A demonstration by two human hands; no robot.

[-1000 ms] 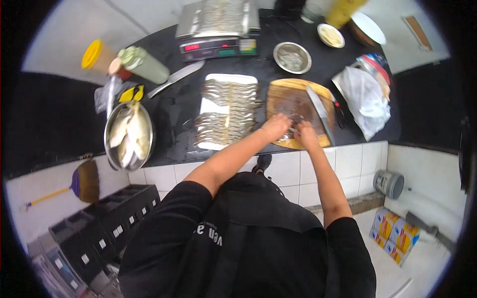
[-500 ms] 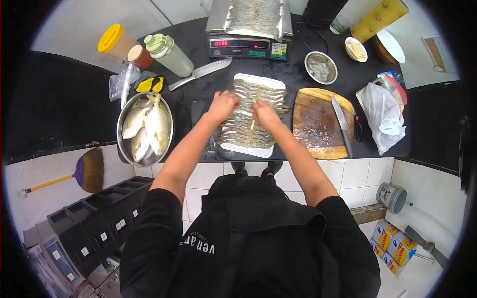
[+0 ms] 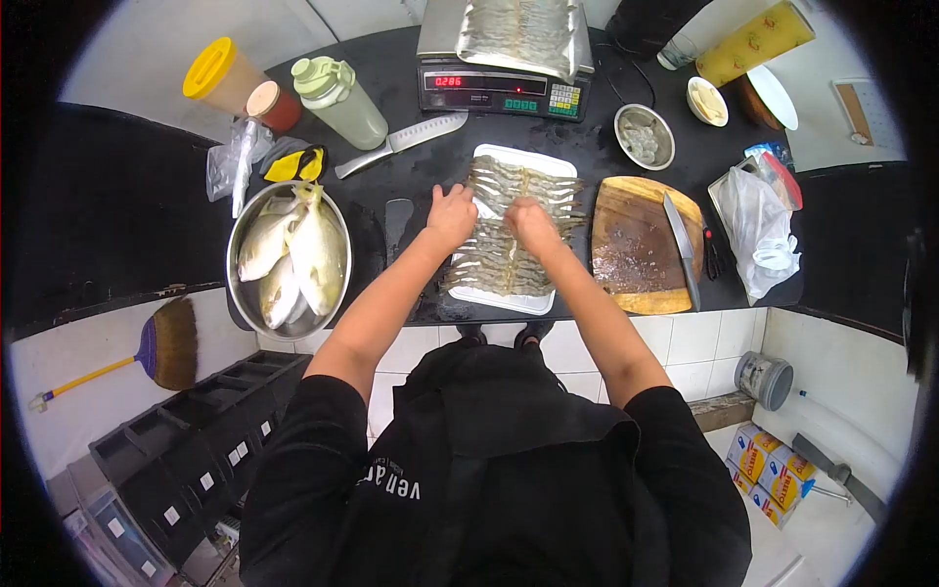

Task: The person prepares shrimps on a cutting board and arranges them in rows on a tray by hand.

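"Where did the shrimp (image 3: 484,262) lie?"

"In close-packed rows on the white tray (image 3: 502,299), between the steel bowl (image 3: 245,298) of fish (image 3: 318,256) and the cutting board (image 3: 634,217)."

"And the left hand (image 3: 452,215)?"

"It was at the tray's left edge, fingers bent and slightly parted; whether they had hold of a shrimp could not be told."

"The right hand (image 3: 532,225)?"

"Over the tray's middle, fingers bunched close, their tips hidden, so any grip could not be told either."

"What stood behind the tray?"

"A scale (image 3: 479,100), bearing more shrimp (image 3: 518,34)."
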